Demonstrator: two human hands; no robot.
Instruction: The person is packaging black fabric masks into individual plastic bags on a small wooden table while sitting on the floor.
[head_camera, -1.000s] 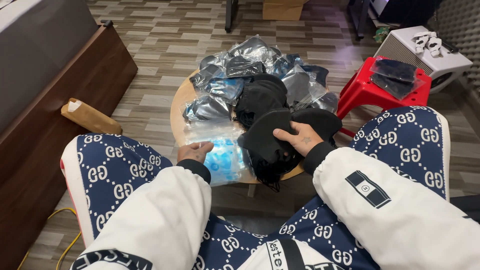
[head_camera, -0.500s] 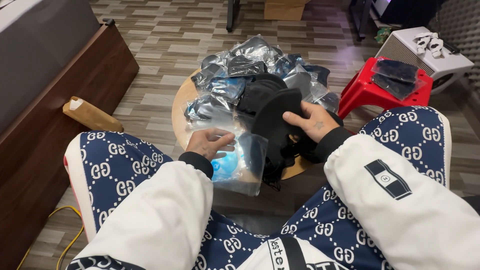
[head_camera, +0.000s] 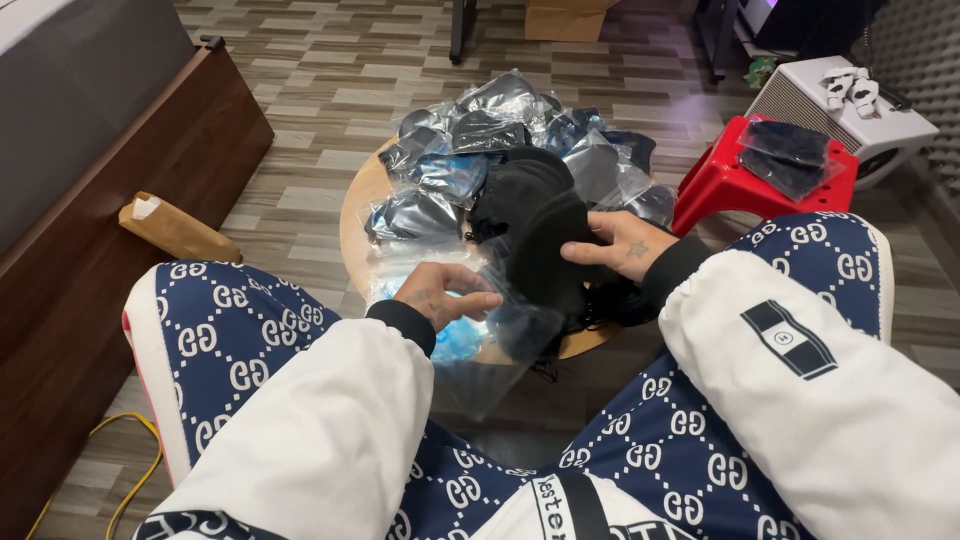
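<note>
A clear bag (head_camera: 500, 350) is pinched by the left hand (head_camera: 440, 292) over the table (head_camera: 355, 225) edge (its contents are blurred). One black cloth (head_camera: 545, 250) is gripped by the right hand (head_camera: 622, 247). Behind, a pile of packets (head_camera: 500, 135) overlaps, uncountable; two more lie on a red stool (head_camera: 730, 180).

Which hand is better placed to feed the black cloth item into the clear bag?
Probably the right hand: it already grips the black cloth item, while the left hand holds the clear bag.

The round table (head_camera: 352, 215) is mostly buried under bagged items (head_camera: 470, 150); the left hand (head_camera: 440, 292) hides the clear bag's (head_camera: 500, 350) contents.
</note>
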